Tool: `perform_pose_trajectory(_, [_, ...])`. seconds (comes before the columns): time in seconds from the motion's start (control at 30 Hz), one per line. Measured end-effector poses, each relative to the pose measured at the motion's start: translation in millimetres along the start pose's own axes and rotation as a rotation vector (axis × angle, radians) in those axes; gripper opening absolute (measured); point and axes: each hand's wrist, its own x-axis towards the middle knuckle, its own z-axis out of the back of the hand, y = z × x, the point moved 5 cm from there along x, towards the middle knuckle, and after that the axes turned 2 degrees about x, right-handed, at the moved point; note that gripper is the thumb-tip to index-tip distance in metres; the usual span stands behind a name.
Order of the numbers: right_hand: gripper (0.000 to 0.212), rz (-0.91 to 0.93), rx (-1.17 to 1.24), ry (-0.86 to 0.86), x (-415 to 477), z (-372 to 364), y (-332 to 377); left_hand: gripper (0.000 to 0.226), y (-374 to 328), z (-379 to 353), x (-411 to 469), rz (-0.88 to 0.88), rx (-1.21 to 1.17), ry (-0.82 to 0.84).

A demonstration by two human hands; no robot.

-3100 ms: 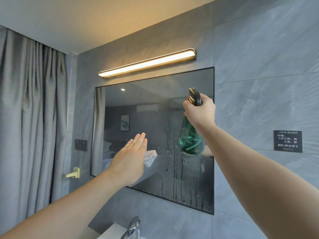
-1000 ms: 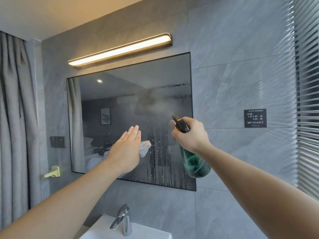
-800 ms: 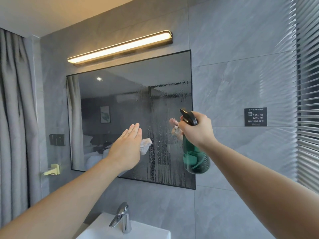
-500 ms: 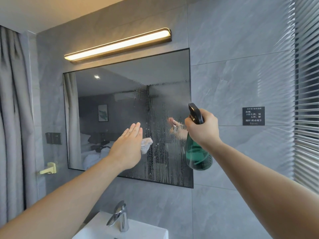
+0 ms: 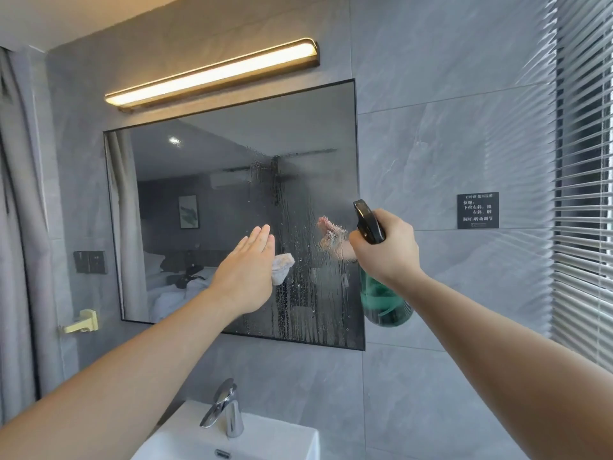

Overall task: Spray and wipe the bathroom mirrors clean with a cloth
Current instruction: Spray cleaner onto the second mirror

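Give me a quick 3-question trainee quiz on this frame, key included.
1. Multiple choice: what does the right hand grip? A) the green spray bottle B) a squeegee C) a sponge
2. True or false: droplets streak the right part of the mirror.
3. Fill in: the cloth peeks out from behind the flat ____ hand.
Key: 1 A. 2 true. 3 left; the left hand has its fingers straight.
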Motion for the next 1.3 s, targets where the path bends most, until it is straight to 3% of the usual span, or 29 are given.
perform_pose_trajectory(0.23, [0.026, -0.113, 0.210, 0.096, -7, -7, -13, 0.075, -5, -7, 0, -0.013, -0.007, 0.013])
perform_pose_trajectory(0.4, [0.031, -0.086, 0.102, 0.111, -11, -14, -22, 0.075, -9, -10, 1, -0.019, -0.012, 0.019])
perform_pose_trajectory(0.73, [0.012, -0.017, -0.028, 0.225, -32, -30, -29, 0.077, -5, -18, -1, -0.013, -0.014, 0.034])
perform_pose_trajectory(0.9, [0.030, -0.037, 0.028, 0.325, -46, -43, -39, 0.077, -3, -22, -5, -0.011, -0.014, 0.043])
perform_pose_trajectory(1.3, [0.026, -0.117, -0.004, 0.472, -84, -71, -68, 0.076, -4, -42, -19, 0.001, -0.004, 0.110])
